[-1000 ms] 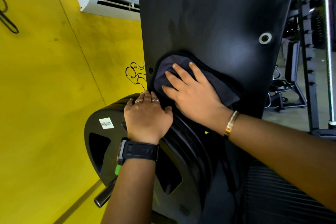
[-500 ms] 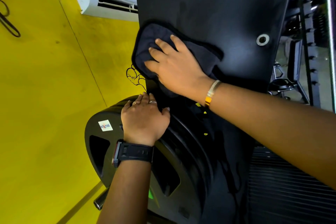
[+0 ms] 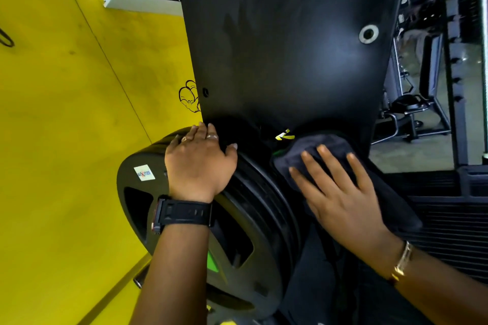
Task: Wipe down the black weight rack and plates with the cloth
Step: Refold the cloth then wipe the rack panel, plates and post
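Below rack panel (image 3: 285, 42) edge, right hand (image 3: 340, 192) flat on cloth (image 3: 324, 150)

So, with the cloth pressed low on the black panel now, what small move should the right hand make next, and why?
Probably slide the right hand with the cloth left onto the plates. The cloth lies flat under spread fingers at the bottom of the panel, right beside the plate rims, and the left hand rests on the outer plate, perhaps steadying it.

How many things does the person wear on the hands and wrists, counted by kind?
Rings on the left hand: 2
Black watch on the left wrist: 1
Gold bracelet on the right wrist: 1
Total: 4
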{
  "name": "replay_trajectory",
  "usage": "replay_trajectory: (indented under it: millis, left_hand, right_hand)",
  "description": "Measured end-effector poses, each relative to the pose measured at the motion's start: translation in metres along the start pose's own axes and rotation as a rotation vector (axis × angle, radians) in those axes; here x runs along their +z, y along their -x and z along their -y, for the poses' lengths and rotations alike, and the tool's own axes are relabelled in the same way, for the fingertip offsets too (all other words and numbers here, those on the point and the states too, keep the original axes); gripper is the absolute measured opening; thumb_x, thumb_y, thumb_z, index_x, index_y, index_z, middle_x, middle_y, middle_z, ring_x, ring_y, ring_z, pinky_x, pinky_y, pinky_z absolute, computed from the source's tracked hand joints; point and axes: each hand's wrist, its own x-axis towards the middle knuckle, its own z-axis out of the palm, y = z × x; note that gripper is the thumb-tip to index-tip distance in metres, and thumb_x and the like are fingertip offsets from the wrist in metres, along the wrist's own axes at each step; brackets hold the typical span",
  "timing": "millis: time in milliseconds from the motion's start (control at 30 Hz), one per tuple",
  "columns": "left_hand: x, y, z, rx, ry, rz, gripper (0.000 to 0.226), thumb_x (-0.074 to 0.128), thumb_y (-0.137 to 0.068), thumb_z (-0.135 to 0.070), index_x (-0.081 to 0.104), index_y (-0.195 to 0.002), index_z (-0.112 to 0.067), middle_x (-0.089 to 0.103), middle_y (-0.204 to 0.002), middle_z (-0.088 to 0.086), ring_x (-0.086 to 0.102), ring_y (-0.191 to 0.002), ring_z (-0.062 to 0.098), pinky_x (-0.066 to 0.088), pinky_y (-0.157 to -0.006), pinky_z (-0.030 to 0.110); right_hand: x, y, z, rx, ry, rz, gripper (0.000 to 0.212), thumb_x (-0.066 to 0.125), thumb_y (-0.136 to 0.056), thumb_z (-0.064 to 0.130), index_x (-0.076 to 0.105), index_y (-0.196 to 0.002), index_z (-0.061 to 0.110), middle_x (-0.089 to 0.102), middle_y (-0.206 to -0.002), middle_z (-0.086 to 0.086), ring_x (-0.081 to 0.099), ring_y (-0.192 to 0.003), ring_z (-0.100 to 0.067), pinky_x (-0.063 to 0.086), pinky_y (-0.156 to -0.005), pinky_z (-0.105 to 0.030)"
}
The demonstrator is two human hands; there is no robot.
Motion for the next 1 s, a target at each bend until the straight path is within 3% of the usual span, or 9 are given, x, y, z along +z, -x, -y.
replay_trajectory:
  millis: [200, 433, 567, 667, 1000]
  left_hand:
    - [-0.005, 0.003, -0.004, 0.021, -0.025, 0.002, 0.061, 0.028, -0.101, -0.048, 0.032, -0.15, -0.012, 0.031, -0.157, 0.006, 0.024, -0.146, 0.02, 0.016, -0.117, 0.034]
    - [-0.006, 0.016, -0.023, 0.031, -0.056, 0.014, 0.059, 0.033, -0.103, -0.042, 0.031, -0.149, -0.005, 0.03, -0.156, 0.014, 0.025, -0.146, 0.024, 0.02, -0.117, 0.039]
    - [-0.003, 0.027, -0.039, -0.019, -0.079, -0.011, 0.069, 0.032, -0.099, -0.049, 0.027, -0.151, -0.004, 0.026, -0.158, 0.015, 0.019, -0.148, 0.027, 0.003, -0.119, 0.048]
    - [0.001, 0.041, -0.054, -0.043, -0.086, -0.061, 0.067, 0.029, -0.098, -0.048, 0.028, -0.151, -0.007, 0.026, -0.158, 0.014, 0.017, -0.148, 0.028, -0.015, -0.111, 0.056]
    - [0.018, 0.056, -0.063, -0.014, -0.11, -0.117, 0.07, 0.022, -0.1, -0.047, 0.01, -0.154, -0.005, 0.012, -0.161, 0.017, 0.007, -0.149, 0.03, 0.001, -0.118, 0.051]
  right_hand:
    - [0.0, 0.043, 0.004, 0.017, 0.015, 0.044, 0.047, 0.067, -0.081, 0.022, 0.062, -0.128, 0.021, 0.053, -0.141, -0.007, 0.039, -0.136, -0.028, 0.023, -0.111, -0.052]
    - [-0.009, -0.05, -0.003, 0.049, -0.09, -0.041, 0.033, 0.059, -0.088, 0.02, 0.065, -0.12, 0.02, 0.055, -0.138, -0.007, 0.044, -0.133, -0.03, 0.023, -0.111, -0.051]
    - [-0.006, -0.108, -0.002, 0.046, -0.088, -0.064, 0.033, 0.052, -0.088, 0.023, 0.067, -0.117, 0.019, 0.056, -0.136, -0.009, 0.047, -0.132, -0.032, 0.021, -0.11, -0.053]
    - [-0.001, -0.118, 0.001, 0.063, -0.057, -0.086, 0.032, 0.053, -0.089, 0.021, 0.066, -0.119, 0.018, 0.056, -0.137, -0.011, 0.046, -0.132, -0.034, 0.02, -0.11, -0.055]
    - [0.01, 0.008, 0.011, 0.118, -0.053, -0.106, 0.042, 0.055, -0.094, 0.026, 0.055, -0.136, 0.021, 0.048, -0.145, -0.011, 0.04, -0.136, -0.035, 0.026, -0.112, -0.054]
